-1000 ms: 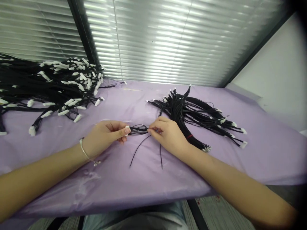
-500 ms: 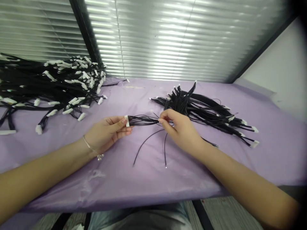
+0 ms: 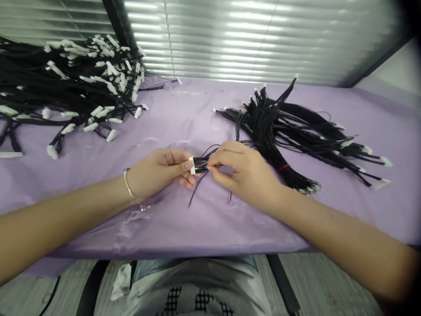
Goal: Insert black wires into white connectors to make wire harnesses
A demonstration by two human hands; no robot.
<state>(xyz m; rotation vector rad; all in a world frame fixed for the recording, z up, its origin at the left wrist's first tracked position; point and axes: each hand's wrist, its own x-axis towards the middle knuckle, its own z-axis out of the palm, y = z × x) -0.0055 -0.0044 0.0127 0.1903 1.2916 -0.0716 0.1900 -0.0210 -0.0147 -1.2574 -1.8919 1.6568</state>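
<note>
My left hand (image 3: 161, 171) pinches a small white connector (image 3: 192, 165) between thumb and fingers, just above the purple table cover (image 3: 184, 123). Thin black wires (image 3: 205, 163) run out of the connector to the right. My right hand (image 3: 245, 173) is closed in a pinch on those wires right beside the connector, the two hands almost touching. Two loose wire ends (image 3: 197, 193) hang down from under my right hand onto the cover. A thin bracelet (image 3: 127, 184) circles my left wrist.
A large heap of black harnesses with white connectors (image 3: 66, 83) fills the far left. A smaller bundle of black wires (image 3: 289, 127), tied with a red band (image 3: 283, 167), lies right of my right hand. Window blinds (image 3: 250, 35) stand behind the table; my lap shows below its front edge.
My right hand has slid left along the wires up to the connector, closing the gap between my hands. The view has tipped downward, so the table and piles sit higher in the picture.
</note>
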